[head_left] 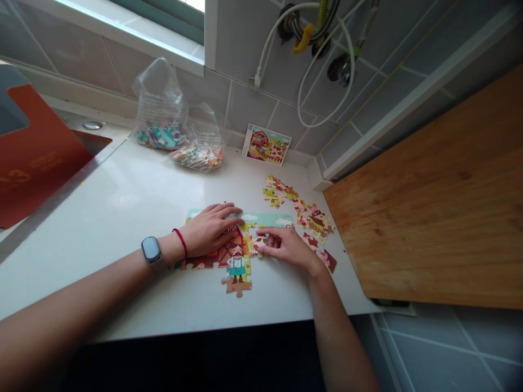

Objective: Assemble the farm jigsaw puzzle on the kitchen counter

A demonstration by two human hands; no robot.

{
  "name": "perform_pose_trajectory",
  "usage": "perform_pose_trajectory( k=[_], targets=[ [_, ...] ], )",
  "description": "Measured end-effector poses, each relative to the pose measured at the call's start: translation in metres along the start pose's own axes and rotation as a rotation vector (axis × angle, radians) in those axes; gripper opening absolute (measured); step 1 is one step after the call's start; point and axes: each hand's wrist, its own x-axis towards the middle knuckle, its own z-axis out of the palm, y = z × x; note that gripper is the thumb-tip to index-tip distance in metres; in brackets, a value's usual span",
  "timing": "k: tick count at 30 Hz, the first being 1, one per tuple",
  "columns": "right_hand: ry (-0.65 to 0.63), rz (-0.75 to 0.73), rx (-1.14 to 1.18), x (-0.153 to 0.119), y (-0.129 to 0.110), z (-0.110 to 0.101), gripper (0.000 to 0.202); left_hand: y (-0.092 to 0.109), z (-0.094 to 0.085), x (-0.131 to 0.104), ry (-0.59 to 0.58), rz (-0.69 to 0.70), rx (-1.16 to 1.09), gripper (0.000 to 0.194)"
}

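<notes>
Partly assembled jigsaw puzzle [236, 270] lying flat on a white counter [122, 207]; it shows pale-blue sky, a red barn and a moustached farmer in teal and white; a brown-and-white patched piece [257, 244] is at its right part, whether joined unclear; loose pieces [314, 222] trail farther right.

- Joined puzzle [237, 265]: lt blue top, red barn print, wht/teal figure print
- Cow pc [257, 243]: wht w/ brn patches
- Loose pcs [315, 220]: yel-grn, brn, pink mix
- Pic card [267, 145]: red/grn/pink print, wht edge
- Box [44, 155]: orange-red
- Bracelet [180, 243]: red
- Counter [118, 207]: wht
- Wood board [433, 201]: orange-brn, grain streaks
</notes>
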Motion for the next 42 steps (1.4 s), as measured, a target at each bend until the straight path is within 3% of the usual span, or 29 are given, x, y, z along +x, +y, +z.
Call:
perform_pose_trajectory(
  k=[5, 11, 17, 21, 31, 37, 42],
  targets=[
    [-0.006, 0.013, -0.010, -0.001, -0.001, -0.002, 0.039, -0.001, 0.001, 0.000, 0.019, 0.007, -0.024, 0.032],
    [0.068, -0.144, -0.105, -0.002, -0.008, -0.004, 0.039, 0.000, 0.000, 0.000, -0.001, 0.008, 0.003, 0.035],
    [0.144, -0.136, -0.038, 0.002, -0.003, -0.002, 0.026, -0.001, 0.002, 0.000, 0.028, 0.003, -0.021, 0.033],
    [0.187, -0.124, -0.020, 0.006, 0.005, -0.002, 0.030, -0.001, 0.002, 0.000, 0.020, 0.008, -0.020, 0.034],
    [0.202, -0.088, 0.029, 0.003, 0.001, -0.005, 0.031, 0.009, -0.004, 0.002, 0.055, 0.059, -0.023, 0.032],
    [0.107, -0.073, -0.022, 0.004, 0.002, -0.002, 0.028, 0.013, -0.006, 0.002, 0.028, 0.060, -0.038, 0.032],
    [0.110, -0.073, -0.054, 0.005, 0.003, 0.001, 0.025, 0.012, -0.005, 0.003, 0.024, 0.069, -0.044, 0.030]
  ],
)
